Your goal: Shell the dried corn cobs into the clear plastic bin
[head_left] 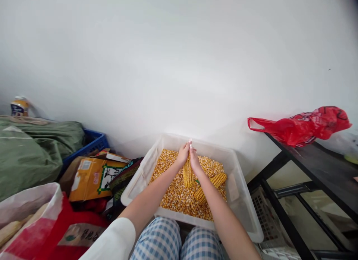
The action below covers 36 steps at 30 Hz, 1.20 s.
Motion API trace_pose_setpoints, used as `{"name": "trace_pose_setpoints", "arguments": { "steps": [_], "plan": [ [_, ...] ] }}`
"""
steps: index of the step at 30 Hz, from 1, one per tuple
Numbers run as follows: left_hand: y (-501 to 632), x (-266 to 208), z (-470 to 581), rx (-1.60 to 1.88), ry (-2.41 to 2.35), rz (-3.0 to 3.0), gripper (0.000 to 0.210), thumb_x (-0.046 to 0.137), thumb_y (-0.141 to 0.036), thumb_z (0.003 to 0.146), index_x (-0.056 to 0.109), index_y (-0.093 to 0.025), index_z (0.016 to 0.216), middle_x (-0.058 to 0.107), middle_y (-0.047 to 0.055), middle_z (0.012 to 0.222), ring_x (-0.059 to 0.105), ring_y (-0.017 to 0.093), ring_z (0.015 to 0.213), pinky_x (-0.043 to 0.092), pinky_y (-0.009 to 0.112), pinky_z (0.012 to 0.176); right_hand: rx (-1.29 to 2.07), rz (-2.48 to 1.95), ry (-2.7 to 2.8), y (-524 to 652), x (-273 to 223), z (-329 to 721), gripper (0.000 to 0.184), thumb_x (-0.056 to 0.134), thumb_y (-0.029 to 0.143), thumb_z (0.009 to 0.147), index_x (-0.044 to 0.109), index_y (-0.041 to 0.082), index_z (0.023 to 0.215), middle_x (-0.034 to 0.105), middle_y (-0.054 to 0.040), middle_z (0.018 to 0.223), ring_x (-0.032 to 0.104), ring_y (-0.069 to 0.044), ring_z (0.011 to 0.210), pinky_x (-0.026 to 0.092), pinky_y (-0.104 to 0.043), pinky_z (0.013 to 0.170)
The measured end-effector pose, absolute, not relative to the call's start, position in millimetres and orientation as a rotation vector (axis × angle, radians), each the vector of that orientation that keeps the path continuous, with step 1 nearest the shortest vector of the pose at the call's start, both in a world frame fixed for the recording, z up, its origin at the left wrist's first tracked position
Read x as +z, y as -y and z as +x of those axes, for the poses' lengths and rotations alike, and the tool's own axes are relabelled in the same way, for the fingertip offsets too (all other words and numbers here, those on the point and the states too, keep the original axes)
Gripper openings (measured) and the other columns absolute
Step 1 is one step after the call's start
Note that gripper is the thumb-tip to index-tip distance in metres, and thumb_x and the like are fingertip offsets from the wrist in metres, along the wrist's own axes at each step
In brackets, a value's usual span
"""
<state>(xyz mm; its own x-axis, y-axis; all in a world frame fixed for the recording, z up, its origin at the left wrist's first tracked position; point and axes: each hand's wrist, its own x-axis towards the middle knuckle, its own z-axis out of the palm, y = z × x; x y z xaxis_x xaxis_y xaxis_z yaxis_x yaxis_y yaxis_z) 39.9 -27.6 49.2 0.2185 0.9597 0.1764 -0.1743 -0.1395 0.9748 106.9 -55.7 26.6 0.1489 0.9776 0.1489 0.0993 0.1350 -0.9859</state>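
Observation:
Between my two hands, above a translucent plastic bin (246,200), an ear of corn (188,176) is held with its lower end pointing toward me. My left hand (183,154) wraps the upper part from the left. From the right, my right hand (194,161) presses against the same ear, fingertips close to those of the left. Loose corn kernels (179,200) cover much of the bin's floor. More ear corn (220,179) lies on the kernels, partly behind my right forearm; whether it is one ear or two I cannot tell. A small green bit shows near the held ear.
A black metal frame table (332,174) with a red plastic bag (313,126) stands at right. At left are a yellow carton (92,178), a blue crate (96,140), green cloth (41,148) and a red-and-white sack (56,222). A white wall (179,66) rises behind the bin.

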Motion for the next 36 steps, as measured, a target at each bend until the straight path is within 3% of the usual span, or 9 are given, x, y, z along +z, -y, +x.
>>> {"name": "trace_pose_setpoints", "arguments": {
  "steps": [17, 23, 28, 31, 36],
  "plan": [
    [34, 36, 30, 1.233, -1.095, 1.537, 0.05, 0.036, -0.055, 0.08, 0.058, -0.013, 0.065, 0.056, 0.003, 0.058, 0.054, 0.017, 0.065, 0.041, 0.024, 0.061, 0.796, -1.517, 1.216, 76, 31, 99, 0.072, 0.016, 0.066, 0.082, 0.06, 0.016, 0.109, 0.06, -0.0117, 0.113, 0.049, -0.023, 0.114, 0.034, -0.033, 0.097],
    [27, 27, 29, 1.254, -1.071, 1.587, 0.051, 0.035, -0.056, 0.08, 0.056, -0.012, 0.062, 0.051, 0.001, 0.057, 0.048, 0.013, 0.059, 0.038, 0.023, 0.058, 0.876, -1.545, 1.146, 71, 25, 102, 0.071, 0.022, 0.07, 0.079, 0.064, 0.017, 0.101, 0.062, -0.0128, 0.106, 0.052, -0.026, 0.11, 0.037, -0.037, 0.094],
    [26, 27, 27, 1.267, -1.097, 1.6, 0.051, 0.035, -0.056, 0.081, 0.057, -0.012, 0.064, 0.051, 0.0, 0.058, 0.048, 0.013, 0.06, 0.037, 0.022, 0.059, 1.035, -1.311, 1.129, 66, 19, 100, 0.066, 0.024, 0.067, 0.081, 0.056, 0.02, 0.114, 0.056, -0.0068, 0.121, 0.045, -0.02, 0.119, 0.035, -0.034, 0.098],
    [27, 27, 27, 1.292, -1.082, 1.635, 0.052, 0.033, -0.055, 0.082, 0.059, -0.012, 0.07, 0.054, 0.001, 0.062, 0.049, 0.013, 0.062, 0.038, 0.023, 0.061, 1.083, -1.202, 1.106, 64, 19, 100, 0.061, 0.028, 0.065, 0.081, 0.055, 0.022, 0.116, 0.058, -0.0038, 0.117, 0.045, -0.018, 0.119, 0.037, -0.031, 0.097],
    [32, 25, 31, 1.296, -1.181, 1.714, 0.052, 0.032, -0.056, 0.083, 0.057, -0.012, 0.068, 0.054, 0.001, 0.06, 0.047, 0.012, 0.059, 0.035, 0.022, 0.058, 0.883, -1.449, 1.13, 64, 21, 105, 0.063, 0.028, 0.065, 0.08, 0.063, 0.018, 0.104, 0.063, -0.0101, 0.107, 0.048, -0.023, 0.115, 0.036, -0.034, 0.096]
  ]
}}
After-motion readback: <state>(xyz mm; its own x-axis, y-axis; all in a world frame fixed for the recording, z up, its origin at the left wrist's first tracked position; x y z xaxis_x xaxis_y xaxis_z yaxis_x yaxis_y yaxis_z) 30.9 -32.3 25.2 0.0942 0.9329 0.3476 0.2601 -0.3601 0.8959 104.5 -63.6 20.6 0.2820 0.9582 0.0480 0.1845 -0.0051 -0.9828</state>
